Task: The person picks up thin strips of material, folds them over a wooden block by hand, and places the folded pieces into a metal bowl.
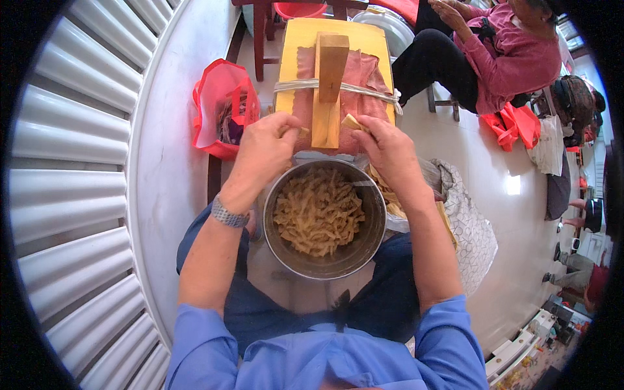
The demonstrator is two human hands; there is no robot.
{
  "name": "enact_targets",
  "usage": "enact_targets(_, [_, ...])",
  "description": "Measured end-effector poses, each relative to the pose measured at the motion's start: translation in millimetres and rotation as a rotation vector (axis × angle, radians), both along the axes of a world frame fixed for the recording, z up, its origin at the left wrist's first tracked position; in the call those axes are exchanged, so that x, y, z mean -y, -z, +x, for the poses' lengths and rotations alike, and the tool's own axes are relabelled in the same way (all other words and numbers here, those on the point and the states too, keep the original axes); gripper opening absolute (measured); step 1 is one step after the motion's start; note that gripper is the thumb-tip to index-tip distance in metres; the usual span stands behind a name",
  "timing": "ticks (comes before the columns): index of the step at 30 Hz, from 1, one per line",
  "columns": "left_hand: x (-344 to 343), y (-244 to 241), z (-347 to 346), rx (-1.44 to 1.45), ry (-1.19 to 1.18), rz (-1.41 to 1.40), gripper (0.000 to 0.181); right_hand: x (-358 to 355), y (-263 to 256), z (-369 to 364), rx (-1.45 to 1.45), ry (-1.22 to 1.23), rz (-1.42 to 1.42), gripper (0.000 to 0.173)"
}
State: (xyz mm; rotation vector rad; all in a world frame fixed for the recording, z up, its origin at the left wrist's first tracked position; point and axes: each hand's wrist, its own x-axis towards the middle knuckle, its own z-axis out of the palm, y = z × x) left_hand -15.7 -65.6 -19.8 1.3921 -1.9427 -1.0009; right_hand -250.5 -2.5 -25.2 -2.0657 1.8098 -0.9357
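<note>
My left hand [273, 141] pinches a small pale piece at the near left edge of a yellow board [302, 34]. Opposite it, my right hand [390, 146] holds a pale yellow, flat dried piece [353, 123] between thumb and fingers. Between the hands stands a wooden block fixture [327, 122], tied down with white cord [360, 88] over a reddish cloth [304, 68] on the board. Below the hands, between my knees, a round steel pot [325, 278] holds many small tan strips [319, 212].
A red bag [204, 105] stands left of the board. Right of the pot are a plastic bag of dried pieces [397, 222] and a patterned white cloth bag [470, 234]. A seated person [521, 63] in pink is at upper right. A white radiator [73, 195] lines the left.
</note>
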Motion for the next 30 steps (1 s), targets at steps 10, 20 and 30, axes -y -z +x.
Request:
enact_targets(10, [20,4,69,0.199,-0.053,-0.141,0.039,-31,-24,14,0.986,-0.131,0.817,0.04])
enact_targets(20, [-4,-14,66,0.141,-0.046,0.061,0.041,-62,-6,-46,0.694,0.085,0.823,0.032])
enact_targets(30, [-64,-25,35,0.002,0.49,0.602,0.028,-99,113,-146,-0.13,0.254,0.707,0.032])
